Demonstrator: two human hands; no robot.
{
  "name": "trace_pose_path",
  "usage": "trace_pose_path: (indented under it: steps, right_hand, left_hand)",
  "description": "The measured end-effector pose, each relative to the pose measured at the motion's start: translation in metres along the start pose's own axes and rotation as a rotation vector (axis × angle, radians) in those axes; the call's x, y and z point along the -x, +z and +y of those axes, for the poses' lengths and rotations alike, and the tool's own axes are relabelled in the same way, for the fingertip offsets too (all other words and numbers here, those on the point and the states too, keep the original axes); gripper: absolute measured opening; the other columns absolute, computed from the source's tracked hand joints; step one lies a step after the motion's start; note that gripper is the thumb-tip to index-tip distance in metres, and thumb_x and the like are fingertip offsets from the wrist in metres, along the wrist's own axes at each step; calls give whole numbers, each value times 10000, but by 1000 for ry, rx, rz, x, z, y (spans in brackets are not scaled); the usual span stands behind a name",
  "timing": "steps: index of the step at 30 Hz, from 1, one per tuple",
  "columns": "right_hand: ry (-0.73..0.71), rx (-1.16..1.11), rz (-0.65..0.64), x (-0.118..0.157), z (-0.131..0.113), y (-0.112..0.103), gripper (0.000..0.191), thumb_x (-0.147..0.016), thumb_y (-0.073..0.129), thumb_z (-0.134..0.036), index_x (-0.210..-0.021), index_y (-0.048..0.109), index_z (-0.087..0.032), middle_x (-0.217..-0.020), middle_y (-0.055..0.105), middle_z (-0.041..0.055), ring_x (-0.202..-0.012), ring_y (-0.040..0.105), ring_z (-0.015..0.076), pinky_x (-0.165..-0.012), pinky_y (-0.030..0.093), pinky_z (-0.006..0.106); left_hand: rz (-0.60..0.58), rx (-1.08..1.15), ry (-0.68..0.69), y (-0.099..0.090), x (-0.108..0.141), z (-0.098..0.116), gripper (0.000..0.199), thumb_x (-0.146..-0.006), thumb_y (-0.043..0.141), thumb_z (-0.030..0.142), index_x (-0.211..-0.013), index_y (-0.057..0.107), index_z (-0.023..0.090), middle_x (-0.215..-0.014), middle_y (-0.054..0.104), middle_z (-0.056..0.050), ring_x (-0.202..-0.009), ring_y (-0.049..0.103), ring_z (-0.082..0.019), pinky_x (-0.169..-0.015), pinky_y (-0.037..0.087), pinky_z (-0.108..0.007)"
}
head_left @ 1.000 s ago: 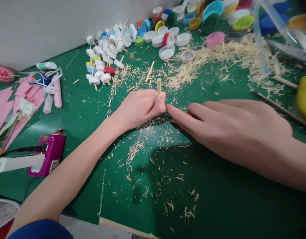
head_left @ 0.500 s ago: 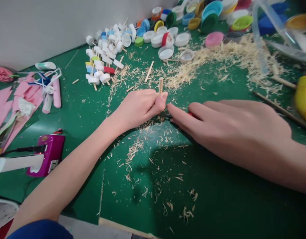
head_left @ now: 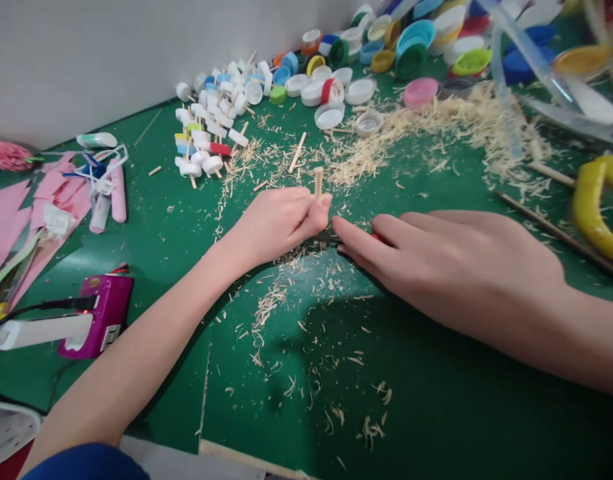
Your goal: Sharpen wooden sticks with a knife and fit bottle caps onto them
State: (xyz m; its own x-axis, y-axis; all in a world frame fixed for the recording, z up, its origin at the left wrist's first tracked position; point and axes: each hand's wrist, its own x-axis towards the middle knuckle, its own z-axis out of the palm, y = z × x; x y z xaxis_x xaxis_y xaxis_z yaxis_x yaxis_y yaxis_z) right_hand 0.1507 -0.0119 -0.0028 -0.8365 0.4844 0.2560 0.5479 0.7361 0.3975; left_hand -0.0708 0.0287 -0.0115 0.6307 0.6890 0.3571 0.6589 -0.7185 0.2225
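My left hand [head_left: 281, 220] is closed around a small wooden stick [head_left: 318, 181], whose upper end stands up above the thumb. Just to its right, my right hand [head_left: 451, 267] is closed on a thin dark tool [head_left: 328, 237] with a bit of red showing at the fingers. The tool's dark part reaches toward the underside of my left hand; its tip is hidden. Pale wood shavings [head_left: 271, 303] lie on the green table [head_left: 256, 420] below and around both hands.
Bottle caps on sticks [head_left: 206, 127] cluster at the back left. Loose caps [head_left: 331, 93] and a shavings pile [head_left: 421, 123] lie behind my hands. Yellow-handled scissors [head_left: 589, 200] and a dark rod [head_left: 556, 233] are at right. A purple box [head_left: 101, 313] and pink paper [head_left: 61, 193] lie left.
The view has shifted slightly, so the table items on the right appear farther left. Both hands keep their grip and stay close together, with the stick still upright.
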Motion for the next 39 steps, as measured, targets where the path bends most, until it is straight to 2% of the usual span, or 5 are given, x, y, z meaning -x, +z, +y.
trace_pose_path:
  steps: [4,18,26,32,39]
  right_hand:
    - [31,49,66,-1,-3,-1,362,-874,442,-19,-1175,612,-128,-624,504,-8,-506,442,146,-526,174,299]
    - [-32,-49,-85,-2,0,1,511,-806,340,9,-1258,548,-108,-659,517,14,-475,397,139,-518,127,307]
    - [43,65,62,2,-7,-2,313,-896,394,-58,-1117,593,-158,-602,426,-16,-514,371,138,-527,151,290]
    - [17,-59,-51,0,-3,2,419,-865,317,-30,-1178,567,-155,-601,434,-9,-487,306,130,-517,130,298]
    - [-27,22,-46,1,-4,0,451,-823,337,-12,-1179,588,-127,-603,453,-6,-456,349,136,-512,126,309]
  left_hand:
    - [55,12,48,2,1,-2,579,-1033,185,410,-562,442,192,-521,487,12,-499,419,-92,-526,304,-269]
    - [90,0,64,4,2,-2,577,-1039,210,366,-567,484,182,-498,426,30,-477,393,-81,-516,299,-264]
    - [117,-8,99,5,2,-4,553,-1037,242,347,-602,538,176,-502,400,31,-483,410,-82,-502,272,-268]
    - [97,2,81,5,2,-4,558,-1036,231,369,-605,527,176,-502,377,32,-491,427,-85,-514,274,-270]
    - [120,-2,98,7,2,-4,549,-1037,249,369,-598,515,175,-496,375,38,-484,414,-79,-518,266,-277]
